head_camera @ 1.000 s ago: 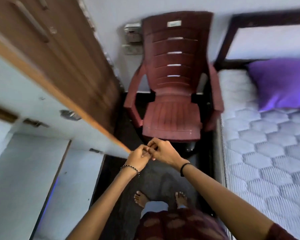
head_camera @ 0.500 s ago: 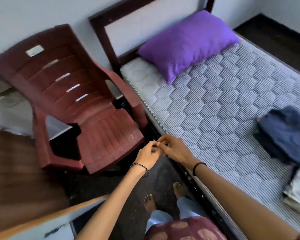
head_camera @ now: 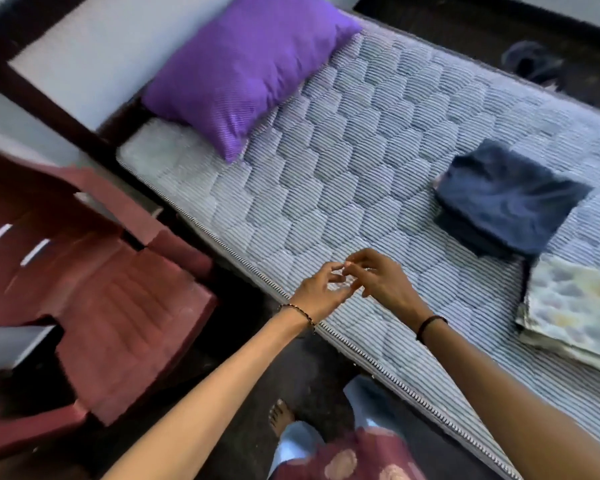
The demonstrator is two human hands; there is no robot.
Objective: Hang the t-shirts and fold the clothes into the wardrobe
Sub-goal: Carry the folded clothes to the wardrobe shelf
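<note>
2 hands, fingertips touching over mattress [head_camera: 343,188] edge: left hand [head_camera: 321,291] & right hand [head_camera: 381,280], fingers loose, nothing gripped. 2 folded clothes on mattress at right: patterned cloth [head_camera: 575,313], navy garment [head_camera: 503,199] just behind. 1 maroon chair [head_camera: 111,306] left. 1 purple pillow [head_camera: 246,67] far.

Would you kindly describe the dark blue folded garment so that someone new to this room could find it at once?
Start at the bed with the quilted striped mattress, which has a purple pillow at its head. Toward the other end, two folded piles lie side by side. The dark blue garment is the one nearer the pillow, plain and dark, unlike the pale patterned cloth beside it.
</note>
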